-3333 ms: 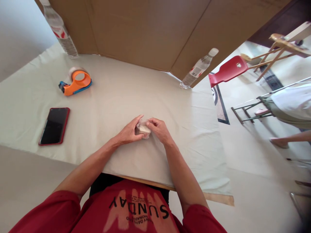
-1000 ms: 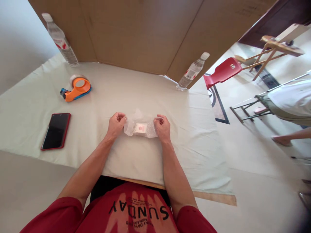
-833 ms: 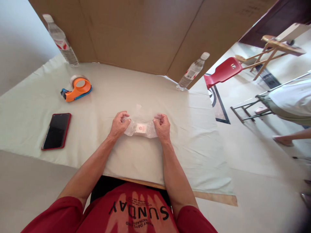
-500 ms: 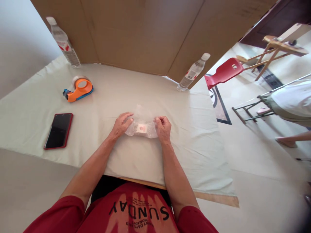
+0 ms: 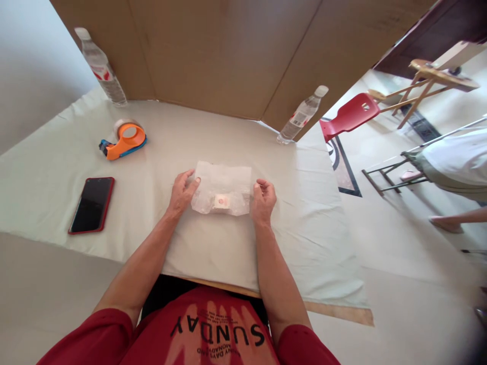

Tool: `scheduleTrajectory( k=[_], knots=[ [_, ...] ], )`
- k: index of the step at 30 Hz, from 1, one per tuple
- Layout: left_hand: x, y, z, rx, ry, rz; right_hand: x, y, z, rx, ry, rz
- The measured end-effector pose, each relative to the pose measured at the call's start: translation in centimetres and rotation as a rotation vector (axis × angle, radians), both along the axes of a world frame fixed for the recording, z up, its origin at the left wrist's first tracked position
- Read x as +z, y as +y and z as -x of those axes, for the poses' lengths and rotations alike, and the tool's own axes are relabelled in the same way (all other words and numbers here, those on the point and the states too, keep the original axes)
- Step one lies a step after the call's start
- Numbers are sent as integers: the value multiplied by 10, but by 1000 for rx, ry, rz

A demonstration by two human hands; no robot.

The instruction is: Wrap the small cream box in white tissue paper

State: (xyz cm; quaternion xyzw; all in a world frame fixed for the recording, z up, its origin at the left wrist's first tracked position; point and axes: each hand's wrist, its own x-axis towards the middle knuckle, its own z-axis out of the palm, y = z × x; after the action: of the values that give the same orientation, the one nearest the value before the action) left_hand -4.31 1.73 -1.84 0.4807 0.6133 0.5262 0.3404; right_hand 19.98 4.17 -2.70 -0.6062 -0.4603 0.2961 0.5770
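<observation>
A clear bubble-wrap sheet (image 5: 224,185) lies spread flat on the pale green tablecloth (image 5: 163,152) in front of me. A small pale block with a pink mark (image 5: 221,202) sits at its near edge. My left hand (image 5: 181,193) rests at the sheet's left edge, fingers apart and touching it. My right hand (image 5: 263,201) sits at the right edge with fingers curled, thumb and forefinger pinching the sheet's edge.
An orange tape dispenser (image 5: 125,139) and a red-cased phone (image 5: 91,204) lie to the left. Water bottles stand at the back left (image 5: 100,68) and back right (image 5: 301,114) against a cardboard screen (image 5: 228,50). A red chair (image 5: 350,113) and a person's leg (image 5: 452,220) are on the right.
The block was held bunched in both hands; the wrap has since been pulled apart and now lies unfolded flat, with both hands moved out to its edges.
</observation>
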Motion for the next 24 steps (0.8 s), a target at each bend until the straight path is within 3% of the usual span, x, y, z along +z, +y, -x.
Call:
scheduleTrajectory(
  k=[2, 4, 9, 13, 17, 19, 21, 24],
  knots=[
    [7, -3, 1, 75, 112, -64, 8, -4, 1, 85, -54, -16],
    [11, -5, 2, 57, 196, -80, 14, -7, 4, 223, -87, 16],
    [11, -8, 0, -179, 267, -43, 18, -10, 10, 417, -244, 148],
    [24, -13, 4, -340, 117, 51, 36, -21, 3, 573, -193, 134],
    [44, -31, 14, -613, -41, 217, 55, -45, -13, 909, -172, 219],
    [47, -41, 18, -688, 87, 309, 54, -57, -21, 1066, -192, 357],
    [45, -51, 19, -652, 271, 333, 49, -65, -25, 1113, -222, 448],
    [41, -62, 15, -597, 446, 307, 43, -67, -24, 957, -287, 379]
  ],
)
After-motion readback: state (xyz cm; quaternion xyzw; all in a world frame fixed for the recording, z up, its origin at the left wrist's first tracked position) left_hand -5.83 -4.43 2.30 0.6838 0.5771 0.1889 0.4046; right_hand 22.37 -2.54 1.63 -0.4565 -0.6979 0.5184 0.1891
